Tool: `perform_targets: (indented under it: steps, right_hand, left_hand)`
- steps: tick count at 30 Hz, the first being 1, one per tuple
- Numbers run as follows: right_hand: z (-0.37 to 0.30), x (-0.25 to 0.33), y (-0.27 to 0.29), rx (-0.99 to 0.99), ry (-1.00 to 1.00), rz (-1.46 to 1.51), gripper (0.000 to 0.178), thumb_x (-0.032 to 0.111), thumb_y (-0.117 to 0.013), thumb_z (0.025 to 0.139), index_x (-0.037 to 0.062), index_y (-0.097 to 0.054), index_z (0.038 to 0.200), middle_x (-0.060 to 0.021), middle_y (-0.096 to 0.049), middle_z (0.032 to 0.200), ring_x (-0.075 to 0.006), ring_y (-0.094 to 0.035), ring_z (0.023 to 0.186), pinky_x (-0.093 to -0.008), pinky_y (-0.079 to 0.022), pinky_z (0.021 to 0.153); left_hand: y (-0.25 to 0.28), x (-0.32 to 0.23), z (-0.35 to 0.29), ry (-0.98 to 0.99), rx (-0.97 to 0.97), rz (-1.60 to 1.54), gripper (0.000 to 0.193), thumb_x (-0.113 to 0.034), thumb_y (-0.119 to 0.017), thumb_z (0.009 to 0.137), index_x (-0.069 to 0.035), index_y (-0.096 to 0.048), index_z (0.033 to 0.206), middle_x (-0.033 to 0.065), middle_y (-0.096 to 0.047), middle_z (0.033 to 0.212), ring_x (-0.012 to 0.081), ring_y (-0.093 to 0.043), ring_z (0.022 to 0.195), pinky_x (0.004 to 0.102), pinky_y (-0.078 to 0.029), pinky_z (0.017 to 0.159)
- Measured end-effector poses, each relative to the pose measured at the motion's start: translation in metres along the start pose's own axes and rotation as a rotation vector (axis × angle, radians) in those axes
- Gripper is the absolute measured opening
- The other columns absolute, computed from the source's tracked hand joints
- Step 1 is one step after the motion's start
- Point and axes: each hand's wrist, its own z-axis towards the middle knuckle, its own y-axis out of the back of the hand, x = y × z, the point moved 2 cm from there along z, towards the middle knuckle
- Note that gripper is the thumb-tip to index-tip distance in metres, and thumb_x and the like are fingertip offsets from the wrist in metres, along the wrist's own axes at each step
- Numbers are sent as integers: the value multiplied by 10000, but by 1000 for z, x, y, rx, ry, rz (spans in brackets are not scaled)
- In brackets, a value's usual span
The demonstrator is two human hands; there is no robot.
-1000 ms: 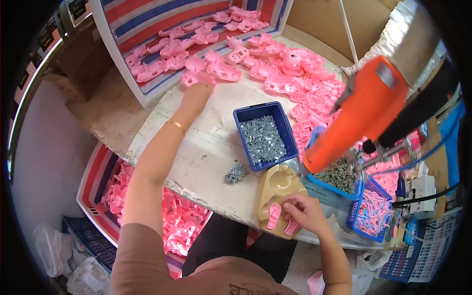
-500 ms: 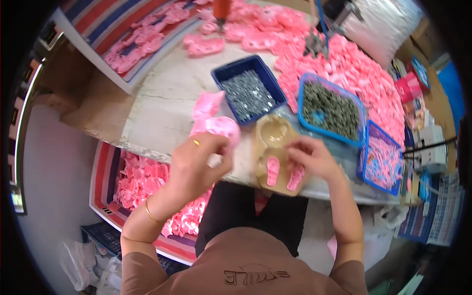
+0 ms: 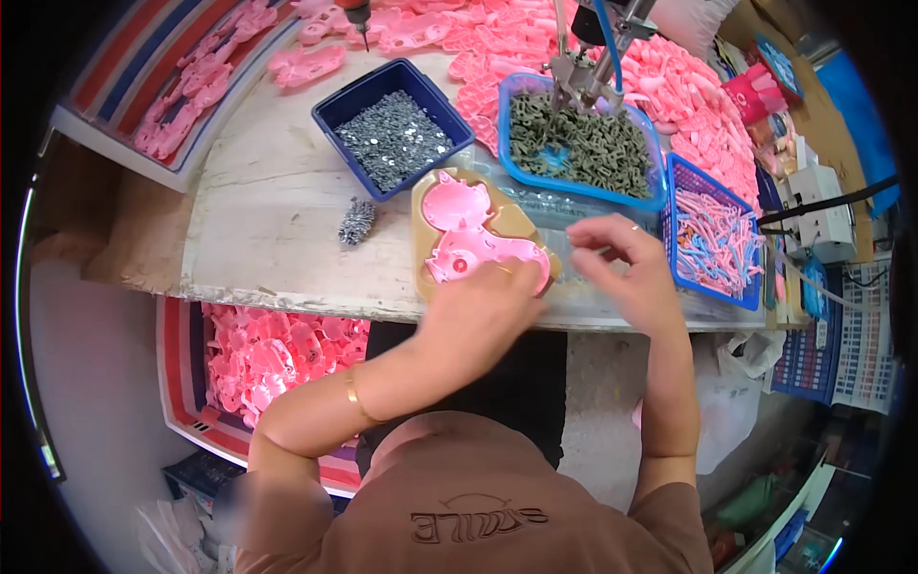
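Pale worktable (image 3: 258,239); left hand (image 3: 481,314) over pink shell (image 3: 459,208) in tan tray (image 3: 512,222), grip unclear; right hand (image 3: 631,273), grip apart.

bright, even light covers the desk (image 3: 258,210); i catch tiny glints off the metal pieces (image 3: 397,139) and a gloss on the pink shell (image 3: 457,204). the brown box (image 3: 91,225) sits in shade, the left sleeve (image 3: 277,512) smears, and straight lines bow outward.
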Motion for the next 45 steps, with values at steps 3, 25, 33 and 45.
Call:
perform_targets:
  steps: [3, 25, 33, 45]
  right_hand:
    - [-2, 2, -16, 46, 180, -168, 361, 110, -755, 801, 43, -651, 1141, -86, -641, 1091, -227, -621, 1016, -326, -501, 834]
    - [-9, -3, -40, 50, 381, -612, 239, 203, -752, 798, 94, -682, 999, -32, -668, 1112, -233, -599, 1054, -402, -429, 929]
    - [96, -43, 3, -126, 167, -404, 133, 134, -691, 839, 48, -692, 941, -98, -690, 918, -292, -661, 822, -357, -521, 705]
    - [139, -85, 10, 126, -171, 120, 211, 146, -636, 923, -19, -663, 1051, -49, -689, 883, -114, -646, 781, -249, -511, 708]
  left_hand:
    - [25, 26, -7, -18, -75, 48, 504, -212, -751, 772, -25, -555, 1197, 130, -618, 1056, 319, -598, 1007, 400, -527, 824]
    - [7, 53, -10, -47, -48, 174, 668, -287, -738, 785, -18, -514, 1354, 115, -528, 1366, 339, -468, 1241, 478, -336, 1100]
    - [3, 52, -13, -5, -5, 222, 710, -312, -740, 802, -66, -479, 1414, 98, -506, 1406, 335, -435, 1301, 504, -295, 1136]
    - [9, 50, -11, -12, 33, 217, 725, -335, -738, 807, -73, -468, 1427, 109, -483, 1428, 353, -411, 1323, 511, -290, 1139]
